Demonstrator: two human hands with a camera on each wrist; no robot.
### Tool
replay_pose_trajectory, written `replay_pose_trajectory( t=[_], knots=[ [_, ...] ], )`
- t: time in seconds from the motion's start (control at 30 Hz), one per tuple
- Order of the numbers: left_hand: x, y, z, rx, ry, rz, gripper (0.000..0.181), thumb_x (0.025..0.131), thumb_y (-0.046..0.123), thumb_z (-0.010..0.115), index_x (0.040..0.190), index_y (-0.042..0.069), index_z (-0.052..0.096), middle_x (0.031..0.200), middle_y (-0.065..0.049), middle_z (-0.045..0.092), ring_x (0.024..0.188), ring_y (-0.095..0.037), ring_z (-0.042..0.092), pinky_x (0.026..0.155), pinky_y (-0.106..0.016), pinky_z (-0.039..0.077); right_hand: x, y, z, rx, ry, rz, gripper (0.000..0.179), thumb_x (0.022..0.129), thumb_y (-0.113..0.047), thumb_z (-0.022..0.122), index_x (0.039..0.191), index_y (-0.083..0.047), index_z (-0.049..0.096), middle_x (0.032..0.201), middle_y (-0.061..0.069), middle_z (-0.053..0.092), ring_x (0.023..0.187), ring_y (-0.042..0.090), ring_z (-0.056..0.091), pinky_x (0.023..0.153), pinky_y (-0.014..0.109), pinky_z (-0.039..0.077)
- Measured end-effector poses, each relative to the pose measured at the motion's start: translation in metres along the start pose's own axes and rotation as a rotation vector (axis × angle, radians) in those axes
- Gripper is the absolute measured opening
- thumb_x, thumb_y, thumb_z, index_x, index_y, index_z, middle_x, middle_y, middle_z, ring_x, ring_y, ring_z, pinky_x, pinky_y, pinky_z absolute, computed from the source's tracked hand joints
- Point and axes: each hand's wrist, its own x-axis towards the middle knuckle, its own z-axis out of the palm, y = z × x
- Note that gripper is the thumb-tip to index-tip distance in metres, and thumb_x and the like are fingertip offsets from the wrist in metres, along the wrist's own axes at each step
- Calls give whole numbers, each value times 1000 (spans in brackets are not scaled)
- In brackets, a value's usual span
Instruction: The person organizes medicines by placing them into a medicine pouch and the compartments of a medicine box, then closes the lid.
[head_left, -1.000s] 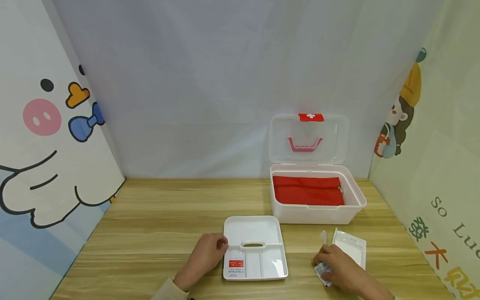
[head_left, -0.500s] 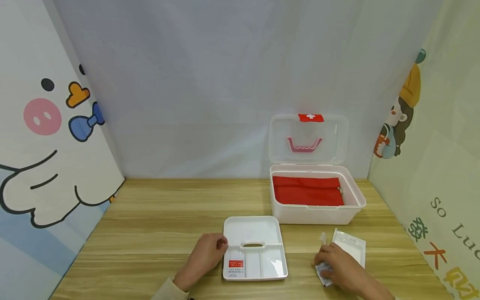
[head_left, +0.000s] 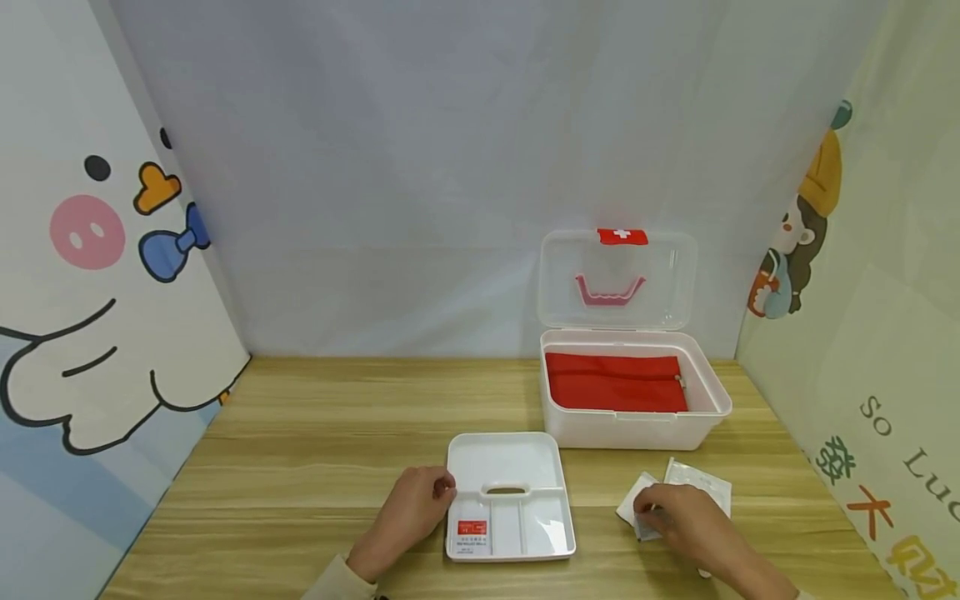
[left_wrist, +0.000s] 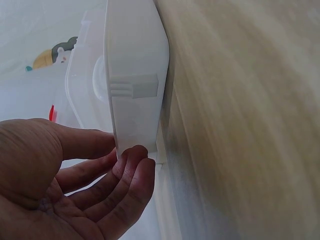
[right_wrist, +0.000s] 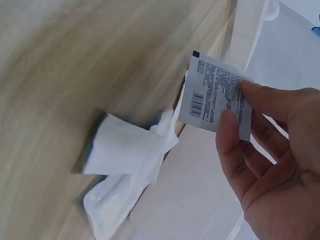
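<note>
My left hand [head_left: 416, 508] is at the left edge of a white divided tray [head_left: 504, 460]. In the left wrist view its thumb and fingers pinch the tray's side wall [left_wrist: 135, 55] at the rim. A flat packet printed red and white [head_left: 472, 533] lies in the tray's front left compartment. To the right of the tray, my right hand [head_left: 686, 521] pinches a small square sachet [right_wrist: 210, 95], its face printed with fine text and a barcode. White packets [right_wrist: 122, 147] lie on the table by this hand, one partly hidden behind the fingers in the head view.
A white first-aid box [head_left: 622, 429] stands at the back right, its clear lid [head_left: 660, 283] raised. Inside lies a red cloth pouch [head_left: 615, 383]. A flat see-through and white packet [head_left: 705, 482] rests in front of the box. Curtain walls close off the table's back and sides.
My right hand has raised its fingers and turned the sachet it grips, and a white packet beside it now shows more fully. The left hand and tray have stayed put.
</note>
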Motion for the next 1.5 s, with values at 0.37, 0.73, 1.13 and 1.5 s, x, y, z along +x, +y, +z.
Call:
replay_pose_trajectory(
  t=[0.37,0.73,1.13,1.5],
  knots=[
    [0,-1,0,-1,6,0,5,86,7,68,81,8,70,68,5,60,63,-4,48,59,-20,43,8,-10,-19,-36,153,-69,34,67,4,81,82,-24,68,78,-18,67,70,-7,55,61,22,47],
    [-1,-1,-1,13,3,-4,5,86,8,68,82,8,70,68,5,59,64,-5,48,60,-21,43,27,-19,-44,-13,179,-30,29,74,1,79,83,-24,67,77,-18,64,68,-8,49,58,17,46],
    [-1,0,-2,9,3,-5,6,87,8,68,82,7,70,68,5,59,64,-5,48,60,-21,43,53,-41,-61,-25,170,-77,29,73,2,80,95,-16,73,88,-8,72,75,3,59,62,21,55],
    [-1,1,-1,-2,-15,-16,5,87,8,67,83,8,70,69,5,59,64,-6,49,61,-21,43,70,-57,-47,57,179,-149,31,72,5,80,94,-16,74,85,-9,71,75,2,58,61,20,53]
  ],
)
